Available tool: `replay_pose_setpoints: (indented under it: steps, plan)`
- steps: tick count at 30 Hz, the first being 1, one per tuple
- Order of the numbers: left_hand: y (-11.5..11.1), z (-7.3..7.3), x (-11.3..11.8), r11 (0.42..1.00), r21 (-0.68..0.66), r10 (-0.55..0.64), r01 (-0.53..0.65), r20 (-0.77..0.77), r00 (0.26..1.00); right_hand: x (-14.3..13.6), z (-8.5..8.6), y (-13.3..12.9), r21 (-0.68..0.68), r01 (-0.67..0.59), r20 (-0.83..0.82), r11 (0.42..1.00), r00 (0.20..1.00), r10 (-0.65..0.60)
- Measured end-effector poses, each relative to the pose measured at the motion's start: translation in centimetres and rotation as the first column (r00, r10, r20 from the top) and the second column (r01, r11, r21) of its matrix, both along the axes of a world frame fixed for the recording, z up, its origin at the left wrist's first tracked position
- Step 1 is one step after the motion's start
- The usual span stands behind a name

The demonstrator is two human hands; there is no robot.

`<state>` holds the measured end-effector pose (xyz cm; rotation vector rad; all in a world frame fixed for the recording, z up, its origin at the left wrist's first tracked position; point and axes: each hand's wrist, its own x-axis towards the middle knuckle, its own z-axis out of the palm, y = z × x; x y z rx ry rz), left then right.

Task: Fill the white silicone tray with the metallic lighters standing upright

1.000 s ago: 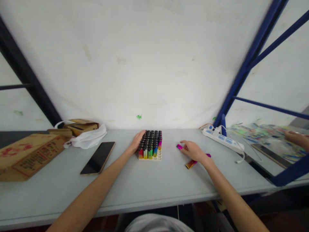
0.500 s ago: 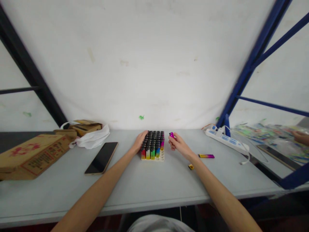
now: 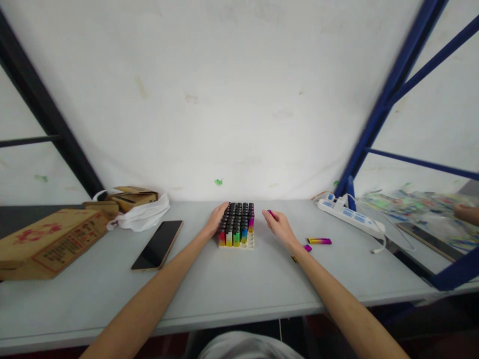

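Observation:
Upright lighters with black tops (image 3: 236,222) stand in rows in a white tray (image 3: 250,245), their bodies red, yellow, green, blue and purple. Several holes at the tray's front right hold no lighter. My left hand (image 3: 216,219) is closed round the tray's left side, its fingertips partly hidden behind the lighters. Just right of the tray, my right hand (image 3: 279,227) pinches a purple lighter (image 3: 271,213), mostly covered by the fingers. On the table beyond my right wrist lies a yellow-and-purple lighter (image 3: 320,241). Another lighter (image 3: 307,248) is partly covered by my right forearm.
A dark phone (image 3: 157,245) lies left of my left arm. Farther left are a cardboard box (image 3: 56,239), a smaller opened box (image 3: 134,198) and a white plastic bag (image 3: 144,213). A power strip (image 3: 352,217) is at the right, near a blue frame post and another person's hand (image 3: 467,213).
My right hand has turned, so the purple lighter is now more hidden in its fingers. The forearm has shifted, showing more of the lighter beneath it. My left hand stays put.

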<state>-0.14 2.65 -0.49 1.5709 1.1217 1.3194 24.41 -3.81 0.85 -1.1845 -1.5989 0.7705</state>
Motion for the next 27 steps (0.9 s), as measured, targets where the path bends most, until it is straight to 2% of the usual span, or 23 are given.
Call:
replay_pose_setpoints:
  steps: [6,15,27]
  plan:
    - [0.13,-0.02,0.0,1.0,0.003,-0.01,0.01,0.005,1.0,-0.39,-0.44,-0.21,0.063,0.06,0.142,0.996,0.987,-0.069]
    - [0.29,-0.39,-0.22,1.0,-0.018,-0.021,0.021,0.023,1.0,-0.53,-0.54,-0.31,0.085,0.071,0.163,0.994,0.983,-0.084]
    - [-0.28,0.23,0.07,1.0,-0.008,0.003,-0.003,0.007,1.0,-0.75,-0.23,-0.6,0.126,0.042,0.242,0.991,0.968,-0.072]
